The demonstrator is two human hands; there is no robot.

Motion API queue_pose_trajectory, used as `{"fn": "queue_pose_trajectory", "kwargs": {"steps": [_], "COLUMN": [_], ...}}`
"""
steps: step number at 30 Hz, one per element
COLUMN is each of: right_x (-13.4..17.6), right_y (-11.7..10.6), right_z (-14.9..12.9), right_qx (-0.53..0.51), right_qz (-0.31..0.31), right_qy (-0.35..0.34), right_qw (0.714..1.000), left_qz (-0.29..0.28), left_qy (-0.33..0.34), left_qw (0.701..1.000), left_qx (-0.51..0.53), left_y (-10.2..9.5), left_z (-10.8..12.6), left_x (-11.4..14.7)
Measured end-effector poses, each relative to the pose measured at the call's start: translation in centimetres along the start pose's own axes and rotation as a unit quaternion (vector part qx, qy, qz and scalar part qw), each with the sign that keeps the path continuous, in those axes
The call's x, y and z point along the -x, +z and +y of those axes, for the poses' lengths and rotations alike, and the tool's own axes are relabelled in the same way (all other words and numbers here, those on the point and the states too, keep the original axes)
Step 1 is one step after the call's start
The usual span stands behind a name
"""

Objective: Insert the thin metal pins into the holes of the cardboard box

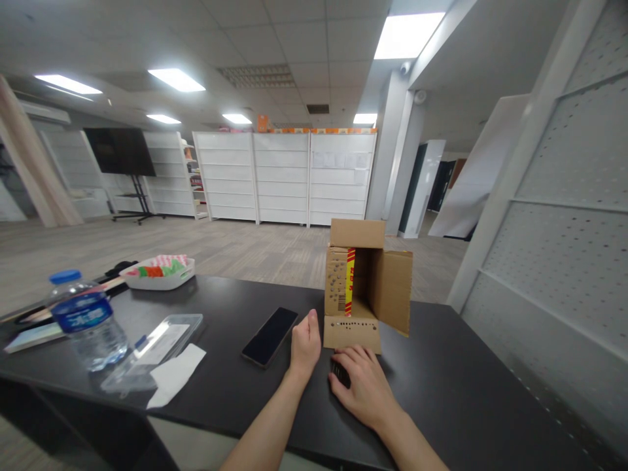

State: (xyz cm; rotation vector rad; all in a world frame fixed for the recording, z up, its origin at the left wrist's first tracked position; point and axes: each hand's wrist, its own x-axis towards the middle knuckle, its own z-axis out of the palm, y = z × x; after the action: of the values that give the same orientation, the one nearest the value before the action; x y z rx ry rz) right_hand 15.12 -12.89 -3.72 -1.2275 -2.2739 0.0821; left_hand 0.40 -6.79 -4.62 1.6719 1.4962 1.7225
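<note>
My left hand (306,343) is closed in a fist above the table, thumb on top. Whatever lies inside its fingers, if anything, is hidden. Beside it, my right hand (363,381) rests on the tabletop with fingers curled over a small black object with light marks (339,373), mostly covered by the palm. Just beyond both hands stands an open cardboard box (392,288), its mouth facing me. Its front flap (350,335) lies towards me and carries a row of small dark dots. More grey dots and yellow-red tape (350,281) show on its left flap.
A black phone (269,335) lies left of my left hand on the black table (220,301). Further left are a white paper (177,376), a clear plastic case (167,340), a water bottle (88,324) and a white basket (161,278). A perforated panel (564,261) stands at right.
</note>
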Motion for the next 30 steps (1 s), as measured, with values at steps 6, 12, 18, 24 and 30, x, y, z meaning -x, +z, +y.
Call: {"fn": "queue_pose_trajectory", "kwargs": {"steps": [6,12,18,24,30], "right_x": [-0.1,-0.2,-0.3,-0.4,-0.8], "right_y": [0.1,0.1,0.2,0.0,0.1], "right_z": [0.0,-0.1,0.1,0.5,1.3], "right_qx": [0.003,0.01,0.014,0.007,-0.054], "right_qz": [0.005,0.01,0.017,0.03,0.076], "right_qy": [-0.006,-0.017,-0.03,-0.051,-0.022], "right_qw": [1.0,1.0,0.999,0.998,0.995], "left_qz": [0.003,0.0,-0.008,-0.002,0.003], "left_qy": [0.004,0.003,-0.007,-0.005,-0.001], "left_qw": [1.0,1.0,1.0,1.0,1.0], "left_qx": [-0.004,-0.016,-0.004,0.003,0.01], "left_y": [0.0,0.0,-0.1,0.0,0.0], "left_z": [0.2,0.1,0.1,0.1,-0.1], "left_x": [0.0,0.0,0.0,-0.1,0.0]}}
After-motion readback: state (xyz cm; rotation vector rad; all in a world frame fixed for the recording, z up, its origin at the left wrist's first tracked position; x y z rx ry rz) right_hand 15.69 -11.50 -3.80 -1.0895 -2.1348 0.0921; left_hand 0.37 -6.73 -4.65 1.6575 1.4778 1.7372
